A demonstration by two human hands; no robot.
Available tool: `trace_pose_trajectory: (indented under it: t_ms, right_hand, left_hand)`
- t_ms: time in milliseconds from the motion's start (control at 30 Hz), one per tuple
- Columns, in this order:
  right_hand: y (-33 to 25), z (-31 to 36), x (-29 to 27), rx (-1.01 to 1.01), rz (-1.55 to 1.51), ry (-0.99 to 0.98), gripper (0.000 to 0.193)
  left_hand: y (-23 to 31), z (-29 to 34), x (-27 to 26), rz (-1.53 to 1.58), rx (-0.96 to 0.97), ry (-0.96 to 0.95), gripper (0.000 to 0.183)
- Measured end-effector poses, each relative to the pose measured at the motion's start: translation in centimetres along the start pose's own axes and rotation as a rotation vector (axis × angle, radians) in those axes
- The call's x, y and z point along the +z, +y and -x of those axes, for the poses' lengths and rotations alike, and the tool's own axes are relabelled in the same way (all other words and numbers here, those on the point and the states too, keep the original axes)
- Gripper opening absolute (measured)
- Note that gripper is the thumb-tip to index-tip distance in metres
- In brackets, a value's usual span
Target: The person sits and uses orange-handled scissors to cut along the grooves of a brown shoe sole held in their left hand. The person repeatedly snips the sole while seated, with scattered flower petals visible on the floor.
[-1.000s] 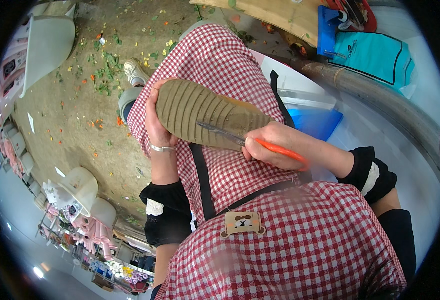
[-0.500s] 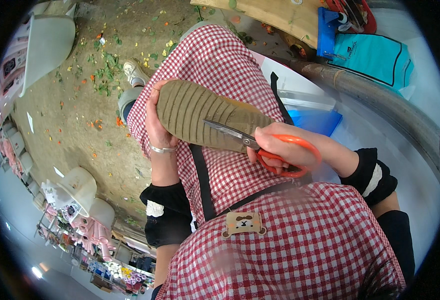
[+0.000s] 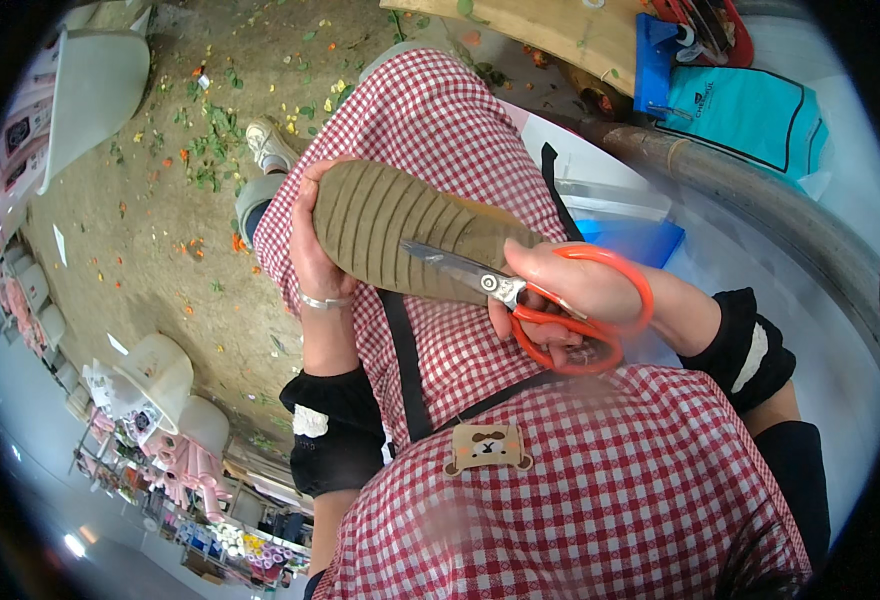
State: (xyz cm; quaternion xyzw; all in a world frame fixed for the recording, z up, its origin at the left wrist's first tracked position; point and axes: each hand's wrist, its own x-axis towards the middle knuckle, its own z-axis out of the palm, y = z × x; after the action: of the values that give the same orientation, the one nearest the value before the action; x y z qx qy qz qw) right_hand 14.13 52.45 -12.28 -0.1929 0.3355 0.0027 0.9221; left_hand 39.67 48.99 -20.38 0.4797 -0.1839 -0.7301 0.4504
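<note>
A shoe (image 3: 390, 220) with a brown ribbed sole rests over my lap, its sole turned up toward me. My left hand (image 3: 313, 235) grips it round the wide toe end, fingers behind and thumb end at the edge. In my right hand (image 3: 575, 285) is a pair of scissors (image 3: 500, 287) with orange handles. Their blades lie over the middle of the sole, pointing left; whether they touch it I cannot tell. The shoe's upper is mostly hidden beneath. Under it spreads my red-and-white checked apron (image 3: 440, 110).
Leaves and petals litter the brown floor (image 3: 190, 200) at the left. White bins (image 3: 100, 95) stand along that side. At the upper right are a wooden board (image 3: 560, 35), a turquoise bag (image 3: 745, 115) and a thick grey pipe (image 3: 720, 180). A blue sheet (image 3: 630, 240) lies beside my right forearm.
The scissors have turned in my right hand, and their handles have spread apart, with both orange loops now showing. My left hand and the shoe have hardly moved.
</note>
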Motion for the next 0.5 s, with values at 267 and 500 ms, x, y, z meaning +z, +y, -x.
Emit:
trace_pose_trajectory:
  t_ms: [267,500]
  right_hand:
    - [0.33,-0.04,-0.20,-0.018,-0.122,-0.062,0.068]
    - [0.41,-0.03,0.03,-0.017,-0.124,-0.061,0.067]
  left_hand:
    - [0.16,0.15,0.19,-0.031,0.014,-0.051,0.043]
    - [0.17,0.10,0.23,-0.024,0.015,-0.036,0.042]
